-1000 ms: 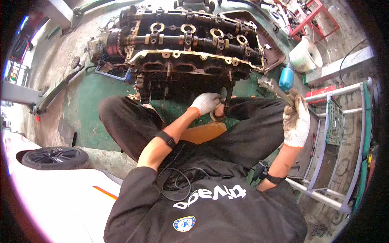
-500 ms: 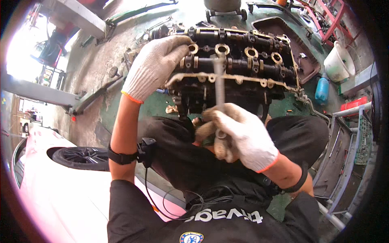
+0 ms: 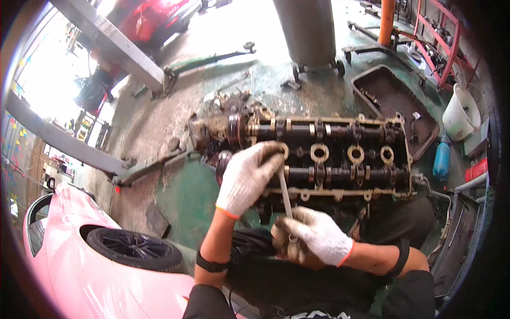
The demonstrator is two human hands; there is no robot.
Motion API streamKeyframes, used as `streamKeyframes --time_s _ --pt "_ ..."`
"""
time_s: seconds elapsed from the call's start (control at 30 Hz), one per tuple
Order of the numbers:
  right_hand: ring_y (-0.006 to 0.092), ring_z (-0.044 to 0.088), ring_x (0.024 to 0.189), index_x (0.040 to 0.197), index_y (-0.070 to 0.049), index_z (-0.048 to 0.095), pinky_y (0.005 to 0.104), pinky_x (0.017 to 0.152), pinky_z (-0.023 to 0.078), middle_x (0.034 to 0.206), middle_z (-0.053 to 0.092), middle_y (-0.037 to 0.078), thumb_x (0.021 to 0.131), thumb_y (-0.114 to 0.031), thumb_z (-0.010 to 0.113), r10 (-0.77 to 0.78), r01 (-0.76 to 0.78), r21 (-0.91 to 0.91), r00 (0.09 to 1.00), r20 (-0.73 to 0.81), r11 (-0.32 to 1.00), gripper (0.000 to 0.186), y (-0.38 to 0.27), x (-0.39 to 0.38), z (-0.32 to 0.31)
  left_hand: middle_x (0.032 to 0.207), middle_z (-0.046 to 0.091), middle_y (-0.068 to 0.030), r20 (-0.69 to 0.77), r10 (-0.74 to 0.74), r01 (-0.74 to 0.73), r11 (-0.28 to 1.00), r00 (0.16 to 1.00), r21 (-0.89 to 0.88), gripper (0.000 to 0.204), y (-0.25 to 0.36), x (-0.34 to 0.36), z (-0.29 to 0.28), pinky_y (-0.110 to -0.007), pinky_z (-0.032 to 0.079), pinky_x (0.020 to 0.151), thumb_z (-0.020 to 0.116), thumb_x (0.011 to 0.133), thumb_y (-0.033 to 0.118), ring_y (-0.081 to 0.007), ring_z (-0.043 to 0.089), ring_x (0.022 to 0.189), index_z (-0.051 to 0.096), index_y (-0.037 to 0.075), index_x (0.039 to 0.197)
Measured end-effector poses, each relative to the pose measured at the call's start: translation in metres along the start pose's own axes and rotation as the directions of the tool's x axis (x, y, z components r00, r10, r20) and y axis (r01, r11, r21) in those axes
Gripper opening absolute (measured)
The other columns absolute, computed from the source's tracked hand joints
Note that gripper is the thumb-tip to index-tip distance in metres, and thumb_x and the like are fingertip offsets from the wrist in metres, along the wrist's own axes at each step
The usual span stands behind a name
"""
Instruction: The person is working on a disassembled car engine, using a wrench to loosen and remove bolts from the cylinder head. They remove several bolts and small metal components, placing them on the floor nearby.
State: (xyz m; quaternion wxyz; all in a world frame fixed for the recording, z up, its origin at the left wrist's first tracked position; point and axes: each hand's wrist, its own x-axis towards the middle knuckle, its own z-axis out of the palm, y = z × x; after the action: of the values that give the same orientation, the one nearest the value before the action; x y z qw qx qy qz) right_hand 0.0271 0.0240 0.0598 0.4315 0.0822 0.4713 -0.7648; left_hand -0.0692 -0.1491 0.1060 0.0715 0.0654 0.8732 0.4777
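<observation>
A long metal wrench [image 3: 287,198] stands slanted in front of an engine's cylinder head [image 3: 340,192]. My right hand [image 3: 319,234], in a white knit glove with dirty fingertips, is closed around its lower part; a ring end shows below the fingers. The wrench's upper end reaches my left hand [image 3: 247,178], also gloved. That hand lies over the left part of the cylinder head, its fingers bent and pressed together beside the leftmost pale ring-shaped port. What its fingertips pinch, if anything, is hidden. Two dark camshafts [image 3: 340,130] run across the head.
A brown drip tray [image 3: 382,90] lies behind the engine at right, near a white bucket [image 3: 461,114] and a blue bottle [image 3: 441,159]. A pink car [image 3: 95,250] stands close on the left. Lift arms [image 3: 69,135] cross the floor at left. A wheeled grey cylinder [image 3: 307,34] stands beyond.
My view has tilted up and shifted, so the engine sits lower and more to the right. The wrench's upper end has swung left to my left hand. The right hand keeps its hold.
</observation>
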Motion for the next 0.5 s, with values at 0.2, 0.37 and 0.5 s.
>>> streamKeyframes --time_s 0.2,0.37,0.5 --pt "0.0163 0.068 0.062 0.123 0.003 0.053 0.0280 0.051 0.056 0.096 0.072 0.015 0.109 -0.026 0.051 0.081 -0.082 0.030 0.996 0.035 0.996 0.032 -0.015 0.004 -0.001 0.098 0.074 -0.0187 0.051 0.149 -0.156 0.885 0.988 0.439 0.031 0.002 0.012 -0.002 -0.037 0.055 0.084 0.073 0.093 0.026 -0.0287 0.072 0.091 0.074 -0.001 0.108" --pt "0.0185 0.070 0.066 0.121 0.006 0.052 0.0294 0.054 0.059 0.097 0.072 0.016 0.109 -0.025 0.050 0.052 -0.050 -0.023 0.995 0.091 0.998 0.033 -0.019 0.010 0.003 0.097 0.067 -0.0183 0.076 0.160 -0.175 0.815 0.984 0.553 0.026 0.000 0.015 -0.014 -0.041 0.052 0.082 0.070 0.094 0.023 -0.0348 0.067 0.091 0.074 0.000 0.104" --pt "0.0186 0.071 0.069 0.119 0.007 0.052 0.0298 0.057 0.061 0.099 0.071 0.016 0.109 -0.023 0.050 0.090 -0.096 0.058 0.991 0.099 0.994 0.032 -0.017 0.013 0.008 0.097 0.068 -0.0165 0.107 0.113 -0.149 0.889 0.988 0.433 0.023 0.001 0.015 -0.017 -0.037 0.052 0.082 0.066 0.098 0.020 -0.0299 0.068 0.090 0.073 -0.001 0.105"
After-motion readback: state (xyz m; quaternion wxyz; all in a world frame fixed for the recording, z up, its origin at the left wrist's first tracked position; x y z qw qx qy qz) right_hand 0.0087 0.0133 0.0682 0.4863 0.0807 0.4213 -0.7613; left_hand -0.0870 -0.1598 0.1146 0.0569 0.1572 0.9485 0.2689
